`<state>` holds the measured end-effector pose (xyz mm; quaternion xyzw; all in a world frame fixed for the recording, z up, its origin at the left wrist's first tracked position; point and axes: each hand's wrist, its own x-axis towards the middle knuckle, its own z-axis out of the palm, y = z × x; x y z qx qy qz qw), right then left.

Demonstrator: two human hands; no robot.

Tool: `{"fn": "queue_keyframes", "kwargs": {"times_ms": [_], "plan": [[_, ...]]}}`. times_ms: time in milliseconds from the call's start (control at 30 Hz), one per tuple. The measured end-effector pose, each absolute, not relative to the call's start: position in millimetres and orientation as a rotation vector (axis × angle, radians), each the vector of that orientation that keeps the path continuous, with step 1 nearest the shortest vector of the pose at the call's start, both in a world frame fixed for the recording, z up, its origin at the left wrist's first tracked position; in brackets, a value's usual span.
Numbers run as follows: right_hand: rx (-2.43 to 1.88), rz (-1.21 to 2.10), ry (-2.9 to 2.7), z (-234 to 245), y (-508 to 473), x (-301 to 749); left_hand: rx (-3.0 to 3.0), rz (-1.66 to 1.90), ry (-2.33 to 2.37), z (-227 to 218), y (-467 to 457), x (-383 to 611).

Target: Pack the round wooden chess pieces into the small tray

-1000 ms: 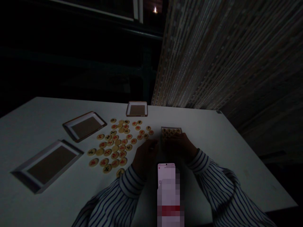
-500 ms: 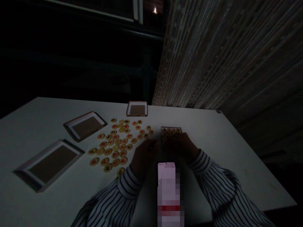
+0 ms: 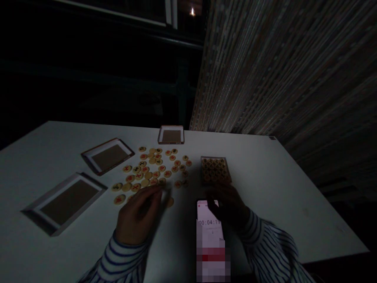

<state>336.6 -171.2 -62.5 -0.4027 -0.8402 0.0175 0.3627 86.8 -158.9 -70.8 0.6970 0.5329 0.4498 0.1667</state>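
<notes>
Round wooden Chinese chess pieces (image 3: 138, 175), with red or black characters or plain faces, lie scattered left of centre on a white table. My left hand (image 3: 137, 216) hovers over their near edge, fingers loosely curved and thumb a little apart, with no piece visible in it. One loose piece (image 3: 170, 202) lies just right of its fingertips. Rows of black-marked pieces fill a small open box (image 3: 216, 169). My right hand (image 3: 228, 202) is at the box's near side, in deep shadow, thumb and fingers apart above the top of a phone (image 3: 207, 214).
Shallow framed trays or lids lie on the table (image 3: 294, 220): one at the back (image 3: 171, 135), one at the left (image 3: 108, 155) and one nearer (image 3: 66, 202). A string curtain (image 3: 253, 70) hangs behind on the right. The room is dark.
My left hand has moved left from beside the box to the scattered pieces. My right hand has drawn back towards me, uncovering the box. The phone now shows a timer.
</notes>
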Motion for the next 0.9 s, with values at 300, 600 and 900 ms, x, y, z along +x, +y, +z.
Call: {"fn": "queue_keyframes", "kwargs": {"times_ms": [300, 600, 900], "plan": [[-0.957, 0.204, -2.152, -80, -180, 319, 1.866, 1.586, 1.608, -91, -172, 79], [-0.968, 0.244, -2.168, -83, -179, 323, 1.264, 1.754, 1.953, -89, -170, 70], [-1.023, 0.24, -2.231, -86, -180, 323, 1.281, 1.784, 1.929, -89, -171, 67]]}}
